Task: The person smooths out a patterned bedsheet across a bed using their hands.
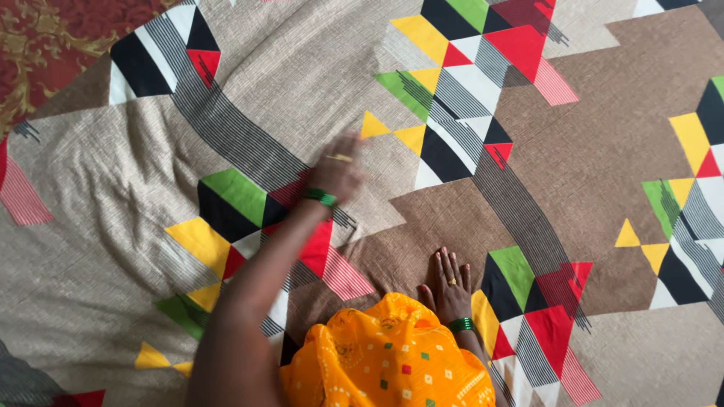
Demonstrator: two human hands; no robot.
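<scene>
A large bedsheet (pixel 603 173) in beige and brown, printed with red, yellow, green, black and white triangles and grey striped bands, lies spread out and fills the view. My left hand (pixel 339 169) is stretched forward over the sheet, blurred, palm down, holding nothing; it wears a green bangle and a ring. My right hand (pixel 449 283) rests flat on the brown part of the sheet close to me, fingers together and extended, also with a green bangle and a ring. An orange patterned cloth (pixel 385 354) of my clothing covers the lower middle.
A dark red fabric with gold floral print (pixel 45 38) shows past the sheet's edge at the top left. The sheet has light wrinkles on its left side (pixel 98 226).
</scene>
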